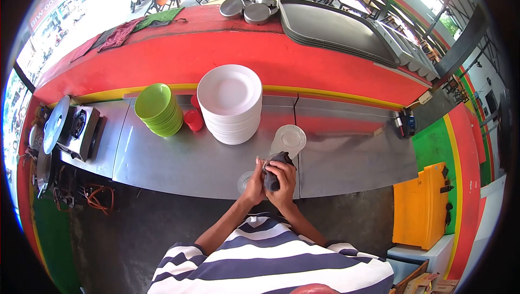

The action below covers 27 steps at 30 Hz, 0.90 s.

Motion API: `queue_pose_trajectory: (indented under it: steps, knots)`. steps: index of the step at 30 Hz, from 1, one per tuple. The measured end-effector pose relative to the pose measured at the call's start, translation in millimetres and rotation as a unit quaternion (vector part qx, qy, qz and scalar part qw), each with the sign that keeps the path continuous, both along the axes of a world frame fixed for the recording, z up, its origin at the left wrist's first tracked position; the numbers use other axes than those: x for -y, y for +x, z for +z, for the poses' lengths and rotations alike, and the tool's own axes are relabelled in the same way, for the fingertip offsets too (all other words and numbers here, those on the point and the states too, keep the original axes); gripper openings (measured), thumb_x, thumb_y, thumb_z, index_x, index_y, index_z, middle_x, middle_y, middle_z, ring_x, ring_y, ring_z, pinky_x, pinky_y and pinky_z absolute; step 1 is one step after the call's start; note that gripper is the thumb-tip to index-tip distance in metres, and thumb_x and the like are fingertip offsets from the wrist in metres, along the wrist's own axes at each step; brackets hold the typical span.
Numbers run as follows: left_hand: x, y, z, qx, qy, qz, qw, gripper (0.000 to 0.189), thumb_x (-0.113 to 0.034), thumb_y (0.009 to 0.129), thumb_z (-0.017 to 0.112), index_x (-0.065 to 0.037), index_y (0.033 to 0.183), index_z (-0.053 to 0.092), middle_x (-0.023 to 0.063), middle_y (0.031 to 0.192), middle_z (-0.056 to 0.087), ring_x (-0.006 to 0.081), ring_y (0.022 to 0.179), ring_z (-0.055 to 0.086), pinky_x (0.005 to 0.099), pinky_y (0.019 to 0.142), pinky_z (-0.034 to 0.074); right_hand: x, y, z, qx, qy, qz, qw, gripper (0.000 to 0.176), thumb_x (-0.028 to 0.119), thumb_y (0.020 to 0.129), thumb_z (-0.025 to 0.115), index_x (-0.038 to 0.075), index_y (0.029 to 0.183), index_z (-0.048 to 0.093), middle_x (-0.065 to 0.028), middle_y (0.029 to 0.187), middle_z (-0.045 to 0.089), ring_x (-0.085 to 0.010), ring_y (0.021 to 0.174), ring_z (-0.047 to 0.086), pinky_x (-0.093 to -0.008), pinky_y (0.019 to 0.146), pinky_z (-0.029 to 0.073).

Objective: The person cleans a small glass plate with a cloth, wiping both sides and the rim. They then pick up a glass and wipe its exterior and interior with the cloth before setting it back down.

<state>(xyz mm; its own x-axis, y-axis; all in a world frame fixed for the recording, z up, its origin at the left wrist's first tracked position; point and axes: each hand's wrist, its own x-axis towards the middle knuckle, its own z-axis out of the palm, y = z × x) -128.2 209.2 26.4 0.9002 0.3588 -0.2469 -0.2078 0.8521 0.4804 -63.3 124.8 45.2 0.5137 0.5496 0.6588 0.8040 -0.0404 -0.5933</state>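
Over the near edge of the steel counter, my right hand [281, 181] is wrapped around a dark grey cloth [280, 158]. My left hand [253, 187] is pressed against the cloth from the left, thumb side up. Its fingers are partly hidden, and whatever lies between my two hands is covered. Just beyond them is a stack of clear round dishes or cups [291, 138]. Another clear round dish [245, 182] shows on the counter beside my left hand, partly covered by it.
A tall stack of white plates [229, 91], green bowls [157, 107] and red cups [193, 120] line the counter [346, 158]. A gas stove [81, 131] stands left. Metal trays [336, 28] and pans [257, 13] sit on the red ledge. A yellow box [420, 207] is at right.
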Motion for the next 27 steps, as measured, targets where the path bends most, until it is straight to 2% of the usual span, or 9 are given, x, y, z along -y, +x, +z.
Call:
queue_pose_trajectory:
  steps: [6,8,12,14,17,19,23,26,27]
  knots:
    - [0.0,8.4,-21.3,-0.024,0.021,0.022,0.999,0.039,-0.044,0.107,0.038,-0.01,0.118,0.052,0.0056,0.109,0.059,0.0143,0.102,0.06,0.0326,0.092,0.049,-5.8,12.7,11.0,-0.02,-0.012,-0.023,0.999,0.042,0.004,0.062,0.078,0.01,0.103,0.067,-0.0051,0.111,0.064,-0.0303,0.101,0.057,-0.0432,0.09,0.046]
    - [-2.3,7.6,-40.0,-0.022,0.033,0.013,0.999,0.036,-0.043,0.107,0.039,-0.011,0.116,0.053,0.0051,0.106,0.059,0.0125,0.1,0.06,0.0307,0.089,0.049,-5.8,18.4,14.8,-0.018,-0.02,-0.036,0.999,0.034,0.005,0.068,0.078,0.009,0.1,0.067,-0.0067,0.108,0.064,-0.0308,0.1,0.058,-0.0418,0.088,0.047]
    - [-4.7,1.2,-38.2,-0.025,0.068,-0.046,0.996,0.041,-0.046,0.106,0.038,-0.009,0.117,0.052,0.0128,0.117,0.06,0.0224,0.105,0.061,0.0404,0.089,0.05,-4.4,34.3,15.6,-0.059,-0.004,-0.087,0.994,0.025,0.007,0.076,0.076,0.006,0.099,0.067,-0.0101,0.104,0.066,-0.0317,0.098,0.06,-0.0416,0.088,0.048]
    - [1.4,0.8,-3.8,-0.017,0.047,-0.044,0.998,0.047,-0.049,0.105,0.038,-0.007,0.12,0.05,0.0193,0.127,0.058,0.0315,0.111,0.061,0.0501,0.091,0.051,0.0,49.5,4.6,-0.102,0.028,-0.101,0.989,0.027,0.008,0.076,0.076,0.006,0.101,0.066,-0.0108,0.102,0.066,-0.0319,0.096,0.061,-0.0412,0.087,0.048]
    - [1.8,6.7,-8.9,-0.01,0.053,-0.031,0.998,0.048,-0.051,0.105,0.036,-0.007,0.119,0.049,0.0231,0.135,0.054,0.0406,0.116,0.058,0.0579,0.093,0.048,14.9,59.3,-10.7,-0.218,0.023,-0.126,0.967,0.021,0.013,0.082,0.076,0.002,0.098,0.066,-0.0127,0.092,0.069,-0.0266,0.084,0.066,-0.0354,0.077,0.051]
    - [2.6,8.3,4.5,-0.014,0.059,-0.031,0.998,0.047,-0.052,0.104,0.037,-0.009,0.118,0.049,0.0246,0.138,0.052,0.0424,0.121,0.056,0.0573,0.097,0.047,24.7,63.8,-18.0,-0.264,0.021,-0.142,0.954,0.021,0.018,0.087,0.075,0.0,0.094,0.067,-0.0092,0.081,0.069,-0.0172,0.075,0.065,-0.031,0.07,0.05]
    - [7.6,17.6,9.6,-0.002,0.042,0.013,0.999,0.046,-0.052,0.104,0.039,-0.009,0.117,0.048,0.0264,0.137,0.052,0.0448,0.126,0.053,0.0555,0.102,0.045,40.5,71.0,-12.4,-0.402,0.047,-0.124,0.906,0.026,0.022,0.087,0.075,-0.002,0.089,0.067,-0.0015,0.075,0.064,-0.0074,0.069,0.055,-0.0272,0.066,0.047]
    - [3.6,32.2,-9.6,0.013,0.012,0.063,0.998,0.044,-0.049,0.104,0.04,-0.007,0.113,0.05,0.0273,0.137,0.051,0.0442,0.125,0.053,0.0537,0.103,0.045,59.7,84.1,-33.5,-0.496,0.015,-0.09,0.863,0.025,0.023,0.088,0.074,-0.001,0.085,0.067,-0.0016,0.074,0.064,-0.0073,0.066,0.055,-0.0272,0.062,0.046]
    - [2.3,34.7,-7.4,0.016,0.025,0.07,0.997,0.044,-0.048,0.105,0.04,-0.006,0.112,0.05,0.0273,0.137,0.052,0.0436,0.124,0.055,0.0529,0.102,0.046,61.1,80.8,-15.4,-0.544,-0.005,-0.09,0.835,0.026,0.026,0.088,0.073,0.001,0.082,0.068,-0.0008,0.073,0.064,-0.0078,0.064,0.055,-0.0267,0.06,0.045]
